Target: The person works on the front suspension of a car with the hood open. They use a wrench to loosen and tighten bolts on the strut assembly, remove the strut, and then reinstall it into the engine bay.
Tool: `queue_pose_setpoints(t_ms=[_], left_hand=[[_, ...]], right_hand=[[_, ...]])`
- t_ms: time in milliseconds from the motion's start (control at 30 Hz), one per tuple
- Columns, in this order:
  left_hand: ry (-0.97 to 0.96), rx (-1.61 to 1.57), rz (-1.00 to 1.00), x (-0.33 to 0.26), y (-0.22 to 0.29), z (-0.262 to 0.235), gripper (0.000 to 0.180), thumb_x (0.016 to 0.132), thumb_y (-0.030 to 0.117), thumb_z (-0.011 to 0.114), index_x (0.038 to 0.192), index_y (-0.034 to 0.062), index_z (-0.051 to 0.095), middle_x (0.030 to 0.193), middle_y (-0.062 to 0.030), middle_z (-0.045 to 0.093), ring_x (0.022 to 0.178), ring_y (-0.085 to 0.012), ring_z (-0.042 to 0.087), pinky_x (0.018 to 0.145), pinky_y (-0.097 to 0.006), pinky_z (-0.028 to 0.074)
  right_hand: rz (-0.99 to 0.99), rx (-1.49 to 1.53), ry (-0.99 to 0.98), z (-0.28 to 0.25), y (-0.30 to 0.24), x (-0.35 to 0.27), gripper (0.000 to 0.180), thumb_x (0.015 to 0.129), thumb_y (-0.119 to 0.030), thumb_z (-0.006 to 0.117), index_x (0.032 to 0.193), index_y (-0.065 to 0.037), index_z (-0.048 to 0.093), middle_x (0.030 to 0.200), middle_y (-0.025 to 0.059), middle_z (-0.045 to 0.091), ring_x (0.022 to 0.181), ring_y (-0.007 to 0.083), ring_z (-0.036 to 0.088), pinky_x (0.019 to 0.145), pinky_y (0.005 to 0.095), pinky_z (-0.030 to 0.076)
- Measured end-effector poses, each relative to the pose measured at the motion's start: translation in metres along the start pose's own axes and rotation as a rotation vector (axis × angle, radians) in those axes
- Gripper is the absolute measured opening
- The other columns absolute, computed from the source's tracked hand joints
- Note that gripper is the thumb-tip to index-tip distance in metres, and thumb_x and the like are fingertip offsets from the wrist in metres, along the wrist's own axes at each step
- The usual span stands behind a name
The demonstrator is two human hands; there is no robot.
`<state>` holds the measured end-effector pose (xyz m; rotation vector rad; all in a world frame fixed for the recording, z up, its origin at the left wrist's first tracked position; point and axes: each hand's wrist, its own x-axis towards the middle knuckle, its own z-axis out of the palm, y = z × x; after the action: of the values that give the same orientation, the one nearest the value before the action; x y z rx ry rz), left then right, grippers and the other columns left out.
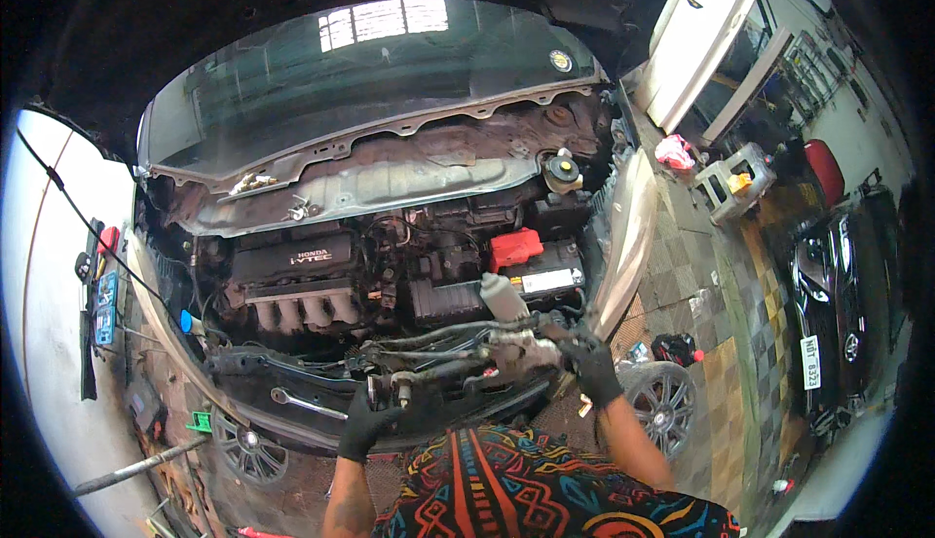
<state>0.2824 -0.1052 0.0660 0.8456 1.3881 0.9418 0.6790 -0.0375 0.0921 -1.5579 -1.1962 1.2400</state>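
I look down into a car's open engine bay (pixel 390 275). My left hand (pixel 368 424), in a black glove, grips the near end of a long grimy metal part with hoses (pixel 458 348) that lies across the front of the bay. My right hand (pixel 589 363), also in a black glove, holds the same part at its right end, close to a pale metal cylinder (pixel 504 296). The part hangs roughly level between both hands, just above the front crossmember.
A chrome spanner (pixel 307 404) lies on the front crossmember left of my left hand. A battery with a red terminal cover (pixel 531 258) sits at the right of the bay. The raised bonnet (pixel 370 71) is behind. A dark car (pixel 838 295) stands at right; tools (pixel 102 295) lie at left.
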Motion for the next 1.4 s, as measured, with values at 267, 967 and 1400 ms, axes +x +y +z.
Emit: queue_pose_setpoints(t_ms=[267,967,1400], left_hand=[[0.037,0.156,0.284,0.037,-0.009,-0.006,0.067,0.066,0.021,0.083,0.121,0.0021,0.051,0.111,-0.0074,0.059,0.099,-0.0189,0.056,0.089,-0.034,0.046],[0.168,0.675,0.021,0.020,-0.031,0.005,0.049,0.078,0.039,0.070,0.116,0.0109,0.061,0.103,-0.0152,0.066,0.094,-0.0306,0.064,0.080,-0.039,0.049],[0.580,0.549,-0.258,-0.100,-0.093,0.018,0.049,0.092,0.046,0.046,0.078,0.0029,0.066,0.062,-0.0115,0.065,0.061,-0.0279,0.065,0.063,-0.041,0.050]], right_hand=[[-0.496,-0.366,-0.009,0.008,0.018,0.088,0.022,0.085,-0.026,0.066,0.098,-0.008,0.069,0.083,0.0029,0.065,0.071,0.0100,0.058,0.087,0.0343,0.039],[0.194,0.007,-0.218,0.017,-0.054,0.085,0.041,0.081,-0.015,0.066,0.120,-0.008,0.058,0.122,0.0173,0.056,0.108,0.0324,0.057,0.094,0.0373,0.045],[-0.162,-0.414,-0.362,-0.033,-0.006,0.104,0.044,0.095,-0.023,0.055,0.131,0.001,0.047,0.122,0.0132,0.055,0.104,0.0191,0.056,0.081,0.0298,0.050]])
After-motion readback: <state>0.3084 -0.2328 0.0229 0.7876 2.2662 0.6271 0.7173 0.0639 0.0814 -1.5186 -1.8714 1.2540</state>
